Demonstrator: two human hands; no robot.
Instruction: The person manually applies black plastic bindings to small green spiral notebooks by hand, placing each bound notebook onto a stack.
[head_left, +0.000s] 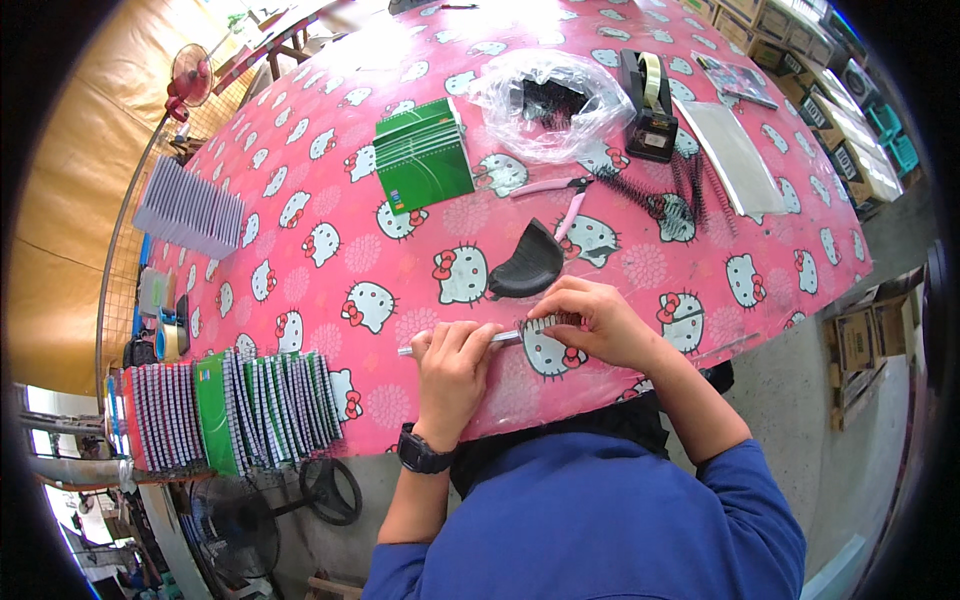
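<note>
My left hand (455, 365) is closed around a thin notebook (505, 338), held edge-on with its pale page edge showing. At the notebook's right end, my right hand (605, 318) pinches a dark spiral binding coil (553, 322); its fingertips partly hide where coil and pages meet. Just beyond both hands lies a black wedge-shaped scoop (530, 262). Pink-handled pliers (572, 210) rest against its far side. Loose black coils (680, 200) are scattered to the right of the pliers.
Farther off are stacked green notebooks (422, 155), a clear plastic bag (500, 105) of black coils, a tape dispenser (652, 130) and a clear plastic sleeve (735, 160). Bound notebooks (230, 415) line the table's near-left edge, with pale pads (190, 208) beyond. A fan (235, 525) stands below.
</note>
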